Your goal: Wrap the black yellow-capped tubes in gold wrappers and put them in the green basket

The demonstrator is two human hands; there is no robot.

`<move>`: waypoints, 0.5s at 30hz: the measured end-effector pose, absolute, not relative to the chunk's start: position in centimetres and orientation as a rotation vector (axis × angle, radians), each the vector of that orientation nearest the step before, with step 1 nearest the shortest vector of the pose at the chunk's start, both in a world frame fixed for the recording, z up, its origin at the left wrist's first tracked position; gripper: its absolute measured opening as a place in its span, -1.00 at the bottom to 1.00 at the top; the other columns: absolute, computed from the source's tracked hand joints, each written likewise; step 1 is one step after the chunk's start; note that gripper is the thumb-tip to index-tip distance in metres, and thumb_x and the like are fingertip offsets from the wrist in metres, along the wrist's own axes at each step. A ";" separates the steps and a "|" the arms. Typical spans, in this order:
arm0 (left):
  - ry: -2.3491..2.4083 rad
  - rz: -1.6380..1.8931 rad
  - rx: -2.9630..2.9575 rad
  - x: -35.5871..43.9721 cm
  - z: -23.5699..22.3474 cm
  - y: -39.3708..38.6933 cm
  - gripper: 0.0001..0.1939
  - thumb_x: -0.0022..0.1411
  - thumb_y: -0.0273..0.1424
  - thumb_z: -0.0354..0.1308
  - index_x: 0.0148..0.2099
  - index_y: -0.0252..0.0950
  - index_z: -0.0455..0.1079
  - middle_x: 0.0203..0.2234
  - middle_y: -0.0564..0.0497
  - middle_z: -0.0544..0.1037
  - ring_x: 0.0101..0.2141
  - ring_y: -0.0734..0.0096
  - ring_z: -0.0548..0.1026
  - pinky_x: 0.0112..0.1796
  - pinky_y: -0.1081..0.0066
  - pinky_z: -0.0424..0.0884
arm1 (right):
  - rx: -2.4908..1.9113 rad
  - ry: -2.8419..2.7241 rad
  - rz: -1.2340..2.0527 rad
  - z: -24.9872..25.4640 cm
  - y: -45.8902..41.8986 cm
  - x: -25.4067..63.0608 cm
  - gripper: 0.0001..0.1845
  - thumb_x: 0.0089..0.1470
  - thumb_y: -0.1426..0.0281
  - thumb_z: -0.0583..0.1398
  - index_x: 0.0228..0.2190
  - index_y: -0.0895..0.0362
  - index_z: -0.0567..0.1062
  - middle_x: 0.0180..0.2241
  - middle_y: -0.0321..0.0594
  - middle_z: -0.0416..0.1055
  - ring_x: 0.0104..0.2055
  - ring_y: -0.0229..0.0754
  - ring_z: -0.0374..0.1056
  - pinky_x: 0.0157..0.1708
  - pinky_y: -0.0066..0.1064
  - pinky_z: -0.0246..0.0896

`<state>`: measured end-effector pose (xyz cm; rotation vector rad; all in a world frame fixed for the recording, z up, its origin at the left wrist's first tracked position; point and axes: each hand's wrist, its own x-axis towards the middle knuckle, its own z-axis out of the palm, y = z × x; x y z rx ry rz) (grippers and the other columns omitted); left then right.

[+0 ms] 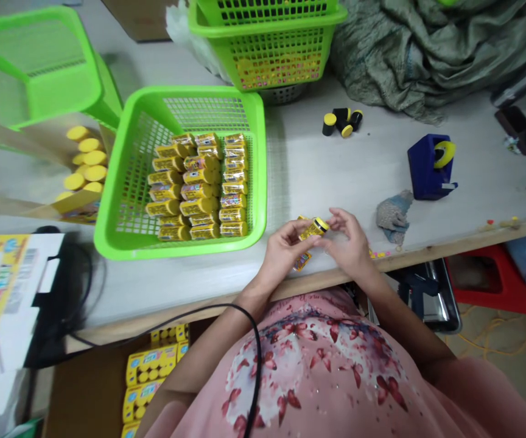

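My left hand and my right hand are held together above the white table's front edge. Both hands grip a small yellow-labelled bottle with a dark cap and yellow top, tilted on its side. A strip of printed yellow packaging shows below my left hand, and its link to the bottle is hidden by my fingers. A green plastic basket to my left holds several rows of similar labelled bottles lying on their sides.
Several black-capped bottles without labels lie beyond my hands. Nearby are a blue tape dispenser and a grey rag. More green baskets stand behind, with a grey-green cloth at the back. Yellow-printed boxes sit below the table edge.
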<state>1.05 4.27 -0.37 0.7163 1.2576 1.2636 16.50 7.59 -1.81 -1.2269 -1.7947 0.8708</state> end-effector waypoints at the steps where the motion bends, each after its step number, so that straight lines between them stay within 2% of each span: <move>1: 1.234 1.254 0.666 1.0 -0.3 4.3 -0.57 -0.18 -0.27 0.49 -0.22 -0.27 0.51 -0.36 0.05 0.63 -0.38 0.43 0.55 -0.26 0.41 0.49 | -1.163 -1.901 0.718 -1.7 7.4 16.3 -0.31 -0.02 0.12 0.34 0.09 0.11 0.33 -0.07 -0.05 0.45 -0.02 -0.01 0.39 0.04 -0.09 0.35; 3: 1.169 1.240 0.595 0.8 -0.3 4.4 -0.54 -0.20 -0.29 0.51 -0.21 -0.27 0.49 -0.41 0.10 0.61 -0.44 0.47 0.54 -0.31 0.44 0.49 | -1.050 -2.052 0.465 -1.5 6.9 15.9 -0.25 0.03 0.23 0.32 0.19 0.10 0.20 0.07 0.02 0.37 0.13 0.06 0.30 0.14 0.00 0.26; 5: 1.090 1.212 0.549 0.7 -0.2 4.4 -0.53 -0.20 -0.28 0.51 -0.20 -0.27 0.49 -0.42 0.10 0.61 -0.44 0.48 0.55 -0.32 0.48 0.49 | -0.992 -2.093 0.360 -1.5 6.5 15.4 -0.31 0.11 0.37 0.22 0.23 0.07 0.12 0.06 0.01 0.37 0.12 0.05 0.30 0.13 0.00 0.28; 7: 0.987 1.130 0.490 0.5 -0.1 4.5 -0.57 -0.10 -0.18 0.45 -0.22 -0.31 0.51 -0.41 0.02 0.63 -0.41 0.42 0.58 -0.34 0.47 0.50 | -0.971 -2.065 0.378 -1.6 6.3 15.2 -0.32 0.11 0.45 0.16 0.23 0.05 0.09 0.04 0.00 0.38 0.09 0.02 0.33 0.09 -0.03 0.34; 10: 0.864 0.989 0.412 0.3 -0.1 4.6 -0.59 0.02 -0.11 0.36 -0.26 -0.38 0.53 -0.43 -0.12 0.65 -0.38 0.26 0.62 -0.33 0.38 0.54 | -0.943 -2.048 0.487 -1.6 6.3 15.2 -0.29 0.08 0.44 0.19 0.22 0.03 0.10 0.06 -0.01 0.36 0.09 0.02 0.35 0.08 -0.05 0.36; 15: 0.828 0.994 0.365 0.0 0.0 4.6 -0.65 -0.04 -0.26 0.43 -0.25 -0.39 0.55 -0.37 -0.16 0.67 -0.36 0.21 0.65 -0.28 0.35 0.56 | -0.866 -2.071 0.452 -1.4 6.4 15.6 -0.28 0.09 0.43 0.22 0.22 0.01 0.09 0.04 -0.03 0.40 0.10 0.02 0.37 0.09 -0.05 0.36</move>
